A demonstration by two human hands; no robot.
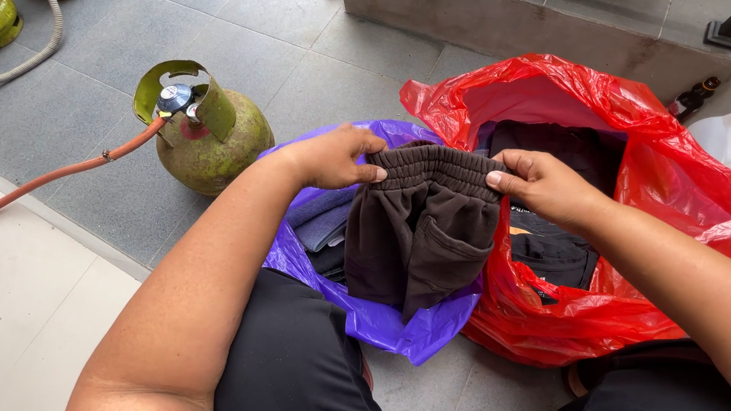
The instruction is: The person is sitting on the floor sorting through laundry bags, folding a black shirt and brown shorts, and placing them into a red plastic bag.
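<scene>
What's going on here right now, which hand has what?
A seated person holds a pair of dark brown shorts by the elastic waistband, left hand gripping one end and right hand the other. The shorts hang over an open purple plastic bag with folded clothes inside. Beside it an open red plastic bag holds dark garments. A green gas cylinder with an orange hose stands on the tiled floor by the left arm.
</scene>
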